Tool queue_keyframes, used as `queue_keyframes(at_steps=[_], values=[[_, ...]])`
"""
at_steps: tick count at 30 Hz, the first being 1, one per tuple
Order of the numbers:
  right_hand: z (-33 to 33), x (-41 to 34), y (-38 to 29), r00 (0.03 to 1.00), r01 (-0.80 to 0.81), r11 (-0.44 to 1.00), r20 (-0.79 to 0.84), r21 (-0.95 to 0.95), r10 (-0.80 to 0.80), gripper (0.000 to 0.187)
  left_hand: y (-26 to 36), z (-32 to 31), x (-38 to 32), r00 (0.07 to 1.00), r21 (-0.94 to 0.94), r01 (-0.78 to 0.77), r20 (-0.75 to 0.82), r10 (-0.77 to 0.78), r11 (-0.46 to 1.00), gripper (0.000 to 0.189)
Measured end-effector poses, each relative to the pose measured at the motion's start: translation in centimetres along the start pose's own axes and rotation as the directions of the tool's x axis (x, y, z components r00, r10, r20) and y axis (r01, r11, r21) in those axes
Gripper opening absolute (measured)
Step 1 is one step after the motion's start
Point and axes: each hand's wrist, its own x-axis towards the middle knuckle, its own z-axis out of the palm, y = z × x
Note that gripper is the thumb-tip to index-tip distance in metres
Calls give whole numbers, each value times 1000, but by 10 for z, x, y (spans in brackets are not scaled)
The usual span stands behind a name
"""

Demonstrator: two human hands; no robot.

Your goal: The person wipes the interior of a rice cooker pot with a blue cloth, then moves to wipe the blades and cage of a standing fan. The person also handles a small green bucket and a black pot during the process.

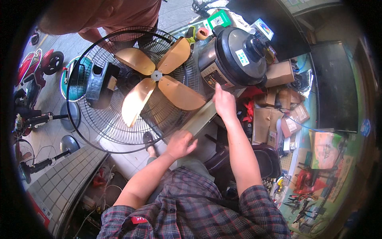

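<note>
My right hand (pixel 225 101) points its index finger at the control panel (pixel 214 78) of an electric pressure cooker (pixel 209 53); the fingertip is at the panel's lower edge, its other fingers are curled, and it holds nothing. The cooker's black lid (pixel 231 56) bears a white sticker. My left hand (pixel 181 144) hovers by the near edge of the bench (pixel 198 121), thumb and fingers loosely apart, with nothing visible in it. Beside it lies a large fan with four gold blades (pixel 181 94) and a black wire guard (pixel 103 148). Whether the left hand touches the guard is unclear.
Another person (pixel 131 15) stands across the fan, an arm behind its guard. Cardboard boxes (pixel 264 124) and pliers (pixel 294 201) crowd the right side. A dark chair (pixel 267 161) stands by my right arm. Fan stands (pixel 70 145) and a red scooter (pixel 44 61) are at left.
</note>
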Motion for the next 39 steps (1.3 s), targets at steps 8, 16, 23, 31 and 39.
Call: queue_keyframes(at_steps=[8,16,23,31,39], values=[[-28,-7,35,995,10,999,-99,-30,-13,62,6,0,4,1000,28,-8,23,8,1000,31],[-34,-4,31,992,57,997,-113,-51,-62,57,6,-1,4,1000,48,-10,23,9,999,30],[-28,1,44,976,96,966,-167,-240,-139,51,4,0,2,999,49,-22,27,21,999,31],[-31,3,47,953,206,938,-162,-277,-257,42,3,0,1,1000,52,-20,21,19,998,31],[-35,4,42,982,149,976,-90,-161,-165,48,3,2,3,1000,20,-24,6,24,1000,32]])
